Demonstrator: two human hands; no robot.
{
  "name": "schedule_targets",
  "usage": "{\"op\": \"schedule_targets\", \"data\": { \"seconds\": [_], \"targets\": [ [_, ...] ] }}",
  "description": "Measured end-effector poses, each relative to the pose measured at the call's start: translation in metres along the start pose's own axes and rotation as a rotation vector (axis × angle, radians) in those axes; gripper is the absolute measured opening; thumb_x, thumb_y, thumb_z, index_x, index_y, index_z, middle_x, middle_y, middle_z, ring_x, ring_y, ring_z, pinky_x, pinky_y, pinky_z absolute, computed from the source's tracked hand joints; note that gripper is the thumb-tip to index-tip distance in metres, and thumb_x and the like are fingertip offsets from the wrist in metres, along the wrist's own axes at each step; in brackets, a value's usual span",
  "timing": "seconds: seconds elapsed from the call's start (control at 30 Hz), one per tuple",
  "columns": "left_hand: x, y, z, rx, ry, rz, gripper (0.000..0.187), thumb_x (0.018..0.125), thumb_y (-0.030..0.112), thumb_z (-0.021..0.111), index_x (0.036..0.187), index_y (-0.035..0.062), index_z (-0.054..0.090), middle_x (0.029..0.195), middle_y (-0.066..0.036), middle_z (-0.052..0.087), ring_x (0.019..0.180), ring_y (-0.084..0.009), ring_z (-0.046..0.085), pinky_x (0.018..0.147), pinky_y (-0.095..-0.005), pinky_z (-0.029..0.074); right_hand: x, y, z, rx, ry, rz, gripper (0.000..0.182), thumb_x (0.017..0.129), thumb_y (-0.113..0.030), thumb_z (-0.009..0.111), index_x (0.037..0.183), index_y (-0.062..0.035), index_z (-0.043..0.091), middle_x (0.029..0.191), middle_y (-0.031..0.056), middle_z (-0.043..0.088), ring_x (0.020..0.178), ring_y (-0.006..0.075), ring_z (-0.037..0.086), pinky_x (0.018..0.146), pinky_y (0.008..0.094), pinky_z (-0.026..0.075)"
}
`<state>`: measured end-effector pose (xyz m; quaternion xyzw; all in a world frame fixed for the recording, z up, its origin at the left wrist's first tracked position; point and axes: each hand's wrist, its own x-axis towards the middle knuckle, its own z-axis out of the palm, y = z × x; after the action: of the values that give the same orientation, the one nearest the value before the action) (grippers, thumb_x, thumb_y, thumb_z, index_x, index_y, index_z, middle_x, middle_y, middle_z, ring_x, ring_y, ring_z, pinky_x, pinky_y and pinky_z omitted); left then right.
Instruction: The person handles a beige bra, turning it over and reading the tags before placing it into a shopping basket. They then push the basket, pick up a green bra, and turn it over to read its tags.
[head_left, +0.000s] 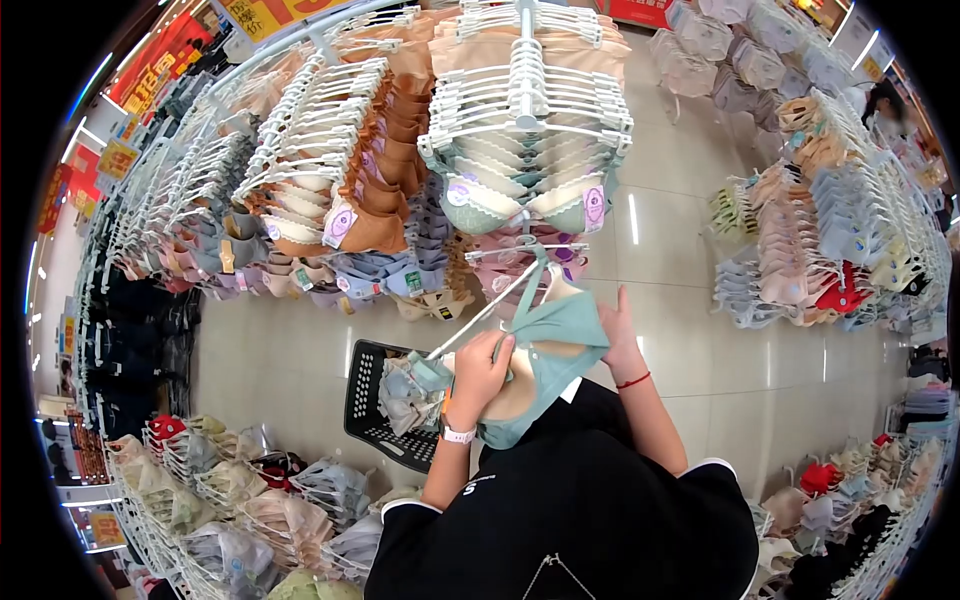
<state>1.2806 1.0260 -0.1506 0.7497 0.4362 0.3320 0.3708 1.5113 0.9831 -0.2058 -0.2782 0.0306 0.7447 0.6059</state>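
Note:
A green bra (560,335) with pale inner cups hangs from a white hanger (485,315) in front of my chest. My left hand (483,370) is closed on the bra near the lower end of the hanger. At the bra's right side, my right hand (620,328) has its fingers stretched upward, the palm beside the green cloth. Below my left hand, a black basket (365,400) holds several pale green and grey garments (412,390), partly hidden by my left forearm.
Ahead, a rack carries green bras (565,205) and brown bras (375,225) on white hangers. More garment racks (790,230) stand at the right, with bins of bras (230,500) at the lower left. The tiled floor (660,260) shows between them.

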Motion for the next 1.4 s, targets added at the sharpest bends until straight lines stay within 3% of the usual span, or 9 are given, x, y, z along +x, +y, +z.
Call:
{"op": "schedule_targets", "data": {
  "seconds": [0.07, 0.17, 0.37, 0.67, 0.83, 0.93, 1.1, 1.23, 1.4],
  "targets": [
    [0.002, 0.002, 0.0, 0.014, -0.008, 0.038, 0.021, 0.084, 0.017, 0.055, 0.075, -0.0015, 0.056, 0.068, -0.016, 0.055, 0.064, -0.0349, 0.052, 0.058, -0.0389, 0.041, -0.015, -0.009, 0.023, -0.123, -0.001, 0.09, 0.056, 0.089, -0.041, 0.049, 0.127, -0.0014, 0.041, 0.121, 0.0152, 0.052, 0.109, 0.0238, 0.053, 0.091, 0.0336, 0.044],
    [0.002, 0.002, 0.004, 0.039, -0.046, 0.071, 0.019, 0.084, 0.016, 0.055, 0.078, -0.0017, 0.057, 0.07, -0.016, 0.056, 0.067, -0.0345, 0.053, 0.06, -0.0385, 0.042, -0.015, 0.006, 0.008, -0.807, 0.128, -0.006, 0.045, 0.087, -0.024, 0.058, 0.122, 0.0002, 0.046, 0.116, 0.013, 0.055, 0.103, 0.019, 0.054, 0.088, 0.0304, 0.044],
    [0.003, -0.012, 0.009, -0.018, -0.042, 0.075, 0.016, 0.085, 0.011, 0.052, 0.087, -0.004, 0.057, 0.081, -0.017, 0.056, 0.077, -0.0344, 0.053, 0.067, -0.038, 0.042, -0.01, 0.01, 0.001, -0.703, 0.248, -0.153, 0.033, 0.085, -0.01, 0.059, 0.114, 0.0017, 0.051, 0.108, 0.01, 0.059, 0.095, 0.0162, 0.056, 0.083, 0.0293, 0.045],
    [-0.005, -0.021, 0.01, 0.014, 0.137, 0.049, 0.015, 0.086, 0.005, 0.047, 0.092, -0.0039, 0.058, 0.098, -0.014, 0.059, 0.096, -0.0289, 0.054, 0.085, -0.0347, 0.041, -0.003, 0.011, 0.023, -0.979, 0.341, -0.478, 0.027, 0.083, -0.015, 0.062, 0.105, -0.0001, 0.058, 0.094, 0.0073, 0.061, 0.086, 0.0123, 0.055, 0.076, 0.0258, 0.045],
    [-0.011, -0.013, 0.011, 0.063, 0.212, 0.015, 0.018, 0.084, 0.006, 0.051, 0.1, -0.0009, 0.057, 0.101, -0.014, 0.057, 0.097, -0.03, 0.053, 0.088, -0.0352, 0.04, 0.0, 0.008, 0.021, -0.915, 0.47, -0.425, 0.028, 0.082, -0.015, 0.062, 0.104, 0.0014, 0.058, 0.091, 0.0087, 0.062, 0.081, 0.0128, 0.057, 0.071, 0.0253, 0.046],
    [-0.012, -0.012, 0.017, -0.063, 0.085, -0.037, 0.023, 0.083, 0.01, 0.053, 0.105, 0.001, 0.055, 0.105, -0.017, 0.053, 0.1, -0.0316, 0.05, 0.085, -0.0355, 0.041, -0.005, 0.006, 0.029, -0.919, 0.403, -0.342, 0.027, 0.083, -0.015, 0.061, 0.104, 0.0021, 0.058, 0.091, 0.0097, 0.063, 0.079, 0.0134, 0.058, 0.069, 0.0262, 0.047],
    [-0.005, -0.014, 0.036, -0.008, -0.196, -0.218, 0.032, 0.084, 0.026, 0.058, 0.096, -0.0045, 0.058, 0.079, -0.019, 0.061, 0.074, -0.0343, 0.059, 0.07, -0.0367, 0.046, -0.015, 0.007, 0.047, -1.071, 0.181, -0.277, 0.026, 0.084, -0.016, 0.06, 0.103, 0.0018, 0.059, 0.093, 0.008, 0.063, 0.082, 0.0128, 0.058, 0.072, 0.0266, 0.047],
    [0.001, -0.012, 0.041, -0.475, -0.187, -0.442, 0.034, 0.091, 0.026, 0.052, 0.106, -0.0035, 0.058, 0.095, -0.009, 0.063, 0.086, -0.0127, 0.058, 0.075, -0.0287, 0.046, -0.017, 0.001, 0.054, -1.101, 0.058, -0.217, 0.027, 0.085, -0.017, 0.059, 0.103, 0.0031, 0.058, 0.094, 0.0077, 0.063, 0.086, 0.0132, 0.057, 0.076, 0.0268, 0.046],
    [-0.003, -0.026, 0.059, -0.643, -0.057, -0.487, 0.034, 0.093, 0.025, 0.048, 0.11, -0.0032, 0.055, 0.099, -0.008, 0.061, 0.089, -0.0137, 0.056, 0.077, -0.0276, 0.044, -0.015, 0.002, 0.065, -1.127, 0.083, -0.204, 0.035, 0.083, -0.021, 0.062, 0.106, 0.0044, 0.056, 0.099, 0.0104, 0.061, 0.089, 0.0152, 0.057, 0.078, 0.0288, 0.046]
  ]
}}
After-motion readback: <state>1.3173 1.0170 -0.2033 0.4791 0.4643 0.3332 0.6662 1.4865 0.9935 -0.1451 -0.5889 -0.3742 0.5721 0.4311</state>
